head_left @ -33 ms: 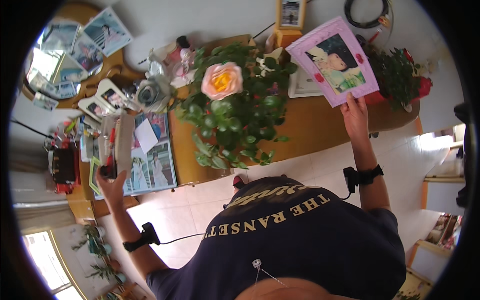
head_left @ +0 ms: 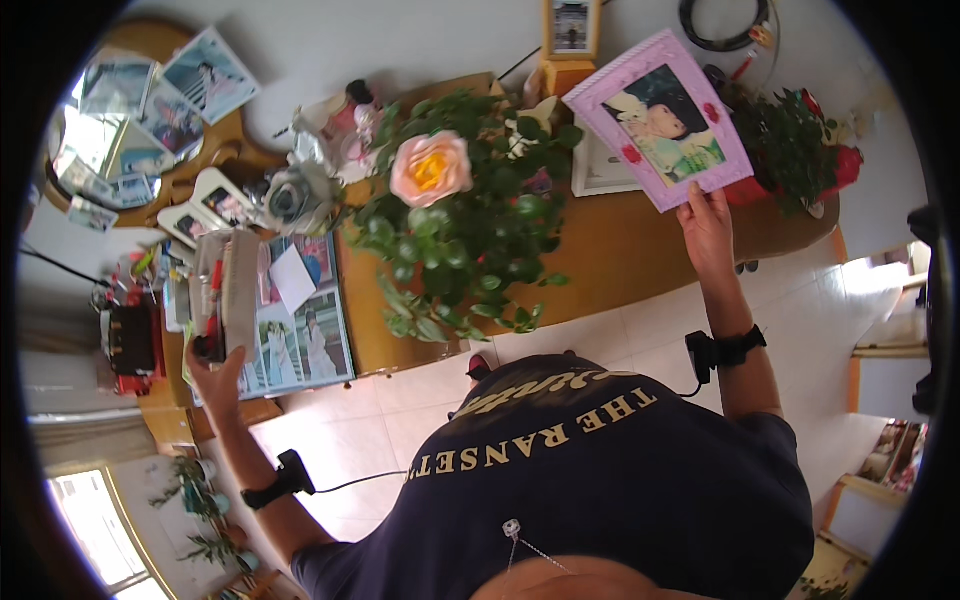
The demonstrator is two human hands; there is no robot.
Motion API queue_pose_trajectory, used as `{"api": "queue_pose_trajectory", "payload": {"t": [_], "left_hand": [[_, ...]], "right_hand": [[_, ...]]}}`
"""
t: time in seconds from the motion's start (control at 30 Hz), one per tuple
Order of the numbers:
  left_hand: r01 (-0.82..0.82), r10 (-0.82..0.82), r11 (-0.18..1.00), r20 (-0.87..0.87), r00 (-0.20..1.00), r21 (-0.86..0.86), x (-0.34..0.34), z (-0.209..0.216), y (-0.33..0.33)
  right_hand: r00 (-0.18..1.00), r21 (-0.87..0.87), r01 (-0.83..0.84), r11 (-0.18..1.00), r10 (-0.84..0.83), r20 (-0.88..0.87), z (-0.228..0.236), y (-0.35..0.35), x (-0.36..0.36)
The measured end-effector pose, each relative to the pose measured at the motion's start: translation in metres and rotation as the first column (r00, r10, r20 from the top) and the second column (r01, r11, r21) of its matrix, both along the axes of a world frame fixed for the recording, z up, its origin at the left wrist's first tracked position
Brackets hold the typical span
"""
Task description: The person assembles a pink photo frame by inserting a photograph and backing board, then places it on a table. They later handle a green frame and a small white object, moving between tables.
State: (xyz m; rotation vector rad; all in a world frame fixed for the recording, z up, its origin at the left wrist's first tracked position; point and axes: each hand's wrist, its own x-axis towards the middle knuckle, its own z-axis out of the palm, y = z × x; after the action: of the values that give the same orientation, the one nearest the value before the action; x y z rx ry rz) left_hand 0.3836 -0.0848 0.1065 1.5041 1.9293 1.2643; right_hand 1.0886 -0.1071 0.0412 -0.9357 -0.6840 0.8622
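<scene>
Plant (head_left: pixel 460 220) with pink rose sitting between both grips, photos (head_left: pixel 300 340) lying beneath. Right hand (head_left: pixel 705 225) pinching purple picture frame (head_left: pixel 660 115) by lower edge; left hand (head_left: pixel 215 375) clasping upright stack of frames (head_left: pixel 225 290).

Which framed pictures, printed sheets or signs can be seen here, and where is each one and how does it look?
Pink picture frame: in the right hand, rectangular, photo inside.
Stack of flat frames: in the left hand, pale.
Photo sheet: flat on the wooden desk, several portraits.
Small upright frame: by the wall, wooden.
Loose photos: round table, far left.
</scene>
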Motion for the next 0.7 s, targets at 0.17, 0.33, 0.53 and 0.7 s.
{"api": "queue_pose_trajectory", "payload": {"t": [0.17,0.33,0.53,0.7], "left_hand": [[0.076,-0.082,0.994,0.071,0.994,0.078,0.016,0.084,0.015],[0.252,-0.256,0.967,0.203,0.945,0.044,0.070,0.160,0.023],[0.331,-0.330,0.944,0.094,0.939,0.008,0.163,0.201,0.032],[0.432,-0.432,0.902,0.060,0.900,0.007,0.205,0.206,0.047]], "right_hand": [[1.000,-0.017,0.014,1.000,-0.014,-0.006,-0.003,0.003,0.006],[1.000,-0.012,-0.006,1.000,0.006,-0.002,-0.010,0.002,0.027],[0.994,-0.009,-0.104,0.995,0.104,0.042,-0.029,0.006,0.067],[0.990,-0.065,-0.117,0.991,0.122,0.074,-0.029,0.009,0.069]]}}
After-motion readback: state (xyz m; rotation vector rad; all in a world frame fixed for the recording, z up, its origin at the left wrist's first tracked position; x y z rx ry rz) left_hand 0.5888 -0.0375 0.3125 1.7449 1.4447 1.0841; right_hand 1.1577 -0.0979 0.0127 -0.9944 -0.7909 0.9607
